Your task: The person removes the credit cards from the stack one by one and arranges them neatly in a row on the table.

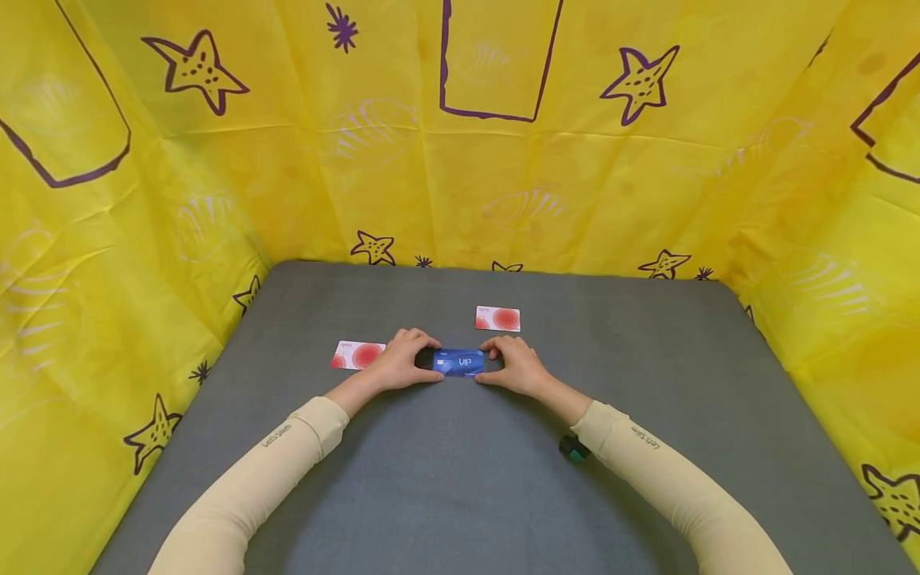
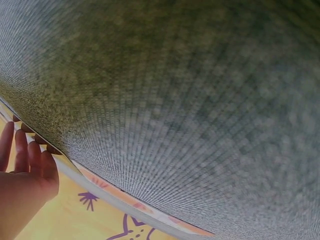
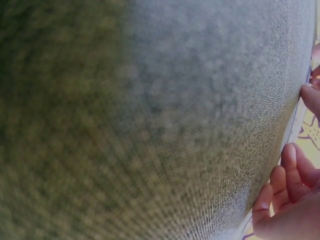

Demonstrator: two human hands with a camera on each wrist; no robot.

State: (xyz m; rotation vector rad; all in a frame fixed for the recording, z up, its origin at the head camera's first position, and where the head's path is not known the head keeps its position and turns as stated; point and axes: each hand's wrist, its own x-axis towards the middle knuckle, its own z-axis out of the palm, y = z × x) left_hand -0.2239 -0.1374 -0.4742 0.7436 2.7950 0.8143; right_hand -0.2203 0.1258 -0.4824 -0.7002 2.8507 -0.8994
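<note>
A blue card point(image 1: 460, 362) marked VIP lies near the middle of the grey table. At its left end my left hand point(image 1: 404, 359) pinches it, thumb on the near edge and fingertips at the far edge. My right hand point(image 1: 521, 366) holds the right end the same way. Just left of the left hand is a white card with red circles point(image 1: 358, 354), its right end hidden by that hand. A similar red-and-white card point(image 1: 497, 319) rests beyond the right hand. The wrist views show fingers low against the tabletop, the blue card hardly visible.
The grey table point(image 1: 460, 495) is enclosed at the back and sides by yellow cloth point(image 1: 431, 184) with starfish and fish drawings. A dark device with a green patch point(image 1: 573, 449) sits under the right wrist. Light sleeves cover both forearms.
</note>
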